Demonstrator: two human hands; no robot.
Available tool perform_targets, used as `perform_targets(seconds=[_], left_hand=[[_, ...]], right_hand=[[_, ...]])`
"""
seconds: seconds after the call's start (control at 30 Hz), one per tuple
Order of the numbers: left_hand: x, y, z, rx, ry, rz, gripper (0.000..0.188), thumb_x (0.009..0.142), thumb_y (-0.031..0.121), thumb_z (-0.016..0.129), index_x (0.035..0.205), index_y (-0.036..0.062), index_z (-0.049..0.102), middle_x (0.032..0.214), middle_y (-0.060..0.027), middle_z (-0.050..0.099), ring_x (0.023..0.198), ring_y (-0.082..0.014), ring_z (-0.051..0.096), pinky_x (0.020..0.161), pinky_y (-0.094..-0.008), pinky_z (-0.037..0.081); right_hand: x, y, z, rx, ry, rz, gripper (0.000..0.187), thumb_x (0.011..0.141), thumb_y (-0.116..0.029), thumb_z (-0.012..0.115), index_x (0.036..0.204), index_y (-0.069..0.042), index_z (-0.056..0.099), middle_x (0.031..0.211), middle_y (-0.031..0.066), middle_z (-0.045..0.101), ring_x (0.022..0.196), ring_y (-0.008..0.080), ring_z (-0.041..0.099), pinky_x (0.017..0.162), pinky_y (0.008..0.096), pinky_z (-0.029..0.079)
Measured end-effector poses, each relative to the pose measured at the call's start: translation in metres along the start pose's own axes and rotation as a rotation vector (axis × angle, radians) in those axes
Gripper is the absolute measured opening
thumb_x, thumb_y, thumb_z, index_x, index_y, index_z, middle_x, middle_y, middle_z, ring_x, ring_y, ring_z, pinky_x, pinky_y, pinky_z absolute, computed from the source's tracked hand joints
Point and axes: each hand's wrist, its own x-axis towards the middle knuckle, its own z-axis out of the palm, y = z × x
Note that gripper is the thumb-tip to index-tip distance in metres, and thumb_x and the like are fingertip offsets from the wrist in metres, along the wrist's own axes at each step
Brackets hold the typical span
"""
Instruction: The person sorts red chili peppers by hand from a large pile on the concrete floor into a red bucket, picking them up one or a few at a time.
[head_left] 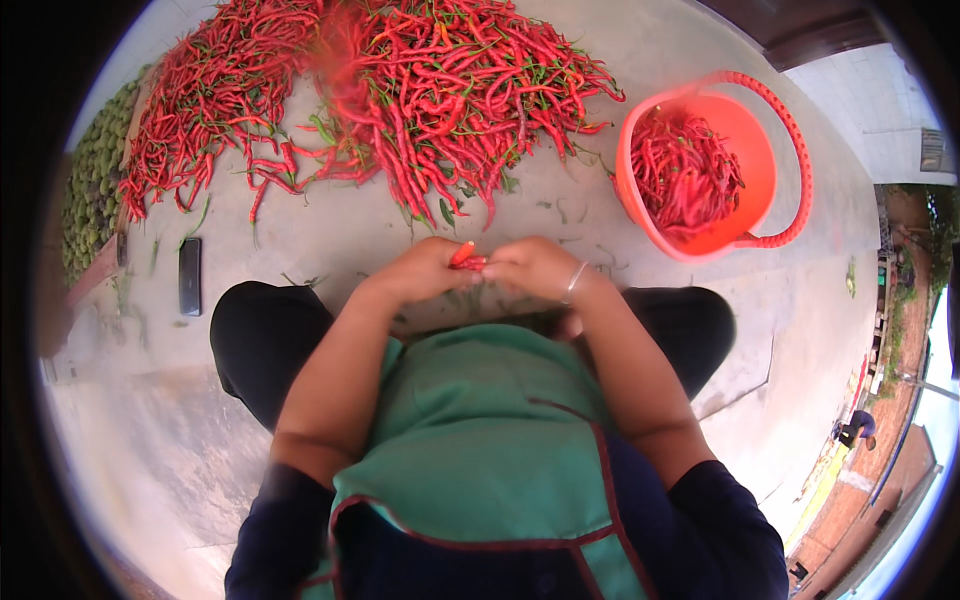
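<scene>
In front of my lap both hands meet over red chili peppers [463, 254]. My left hand [425, 271] is closed round them, with short red ends poking out past the thumb. Fingertips of my right hand [536, 268], which wears a bracelet at the wrist, pinch at the end of a chili pepper. How many peppers are held is hidden by the fingers. Just beyond my hands lies a large heap of long red chili peppers [450, 90] with green stems. To the right stands a red-orange plastic basket [755, 150] with loose red chili peppers [685, 175] in it.
A dark phone [190, 276] lies on the concrete floor [160, 420] at my left. Green round produce [95, 190] is piled at the far left. Bits of stem and leaf litter the floor near my knees. Another person [858, 430] is far off at the right.
</scene>
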Motion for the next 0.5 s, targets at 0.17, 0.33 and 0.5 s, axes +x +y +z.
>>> perform_targets(seconds=[0.17,0.33,0.5], left_hand=[[-0.003,0.021,-0.008,0.044,-0.018,-0.153,0.016,0.085,0.016,0.06,0.095,0.0045,0.062,0.075,0.0004,0.061,0.067,-0.0064,0.053,0.064,-0.0234,0.045],[0.007,-0.005,-0.023,-0.226,-0.18,-0.004,0.017,0.085,0.016,0.06,0.096,0.0038,0.061,0.081,0.0006,0.061,0.067,-0.0076,0.055,0.064,-0.0227,0.045],[0.015,-0.009,-0.033,-0.331,-0.241,-0.032,0.016,0.085,0.017,0.06,0.092,0.0028,0.06,0.08,-0.0003,0.061,0.068,-0.0092,0.055,0.063,-0.0236,0.046]], right_hand=[[0.01,-0.006,-0.005,-0.158,-0.004,0.018,0.028,0.085,-0.03,0.055,0.08,-0.003,0.063,0.062,0.007,0.06,0.058,0.0152,0.057,0.057,0.0299,0.045],[0.023,-0.001,-0.018,0.212,-0.233,-0.035,0.03,0.088,-0.029,0.053,0.081,-0.003,0.063,0.058,0.0016,0.054,0.055,0.0095,0.051,0.054,0.0248,0.041],[0.039,0.006,-0.03,0.344,-0.363,-0.111,0.029,0.091,-0.026,0.05,0.083,-0.001,0.062,0.057,-0.0002,0.048,0.052,0.0062,0.043,0.051,0.0213,0.036]])
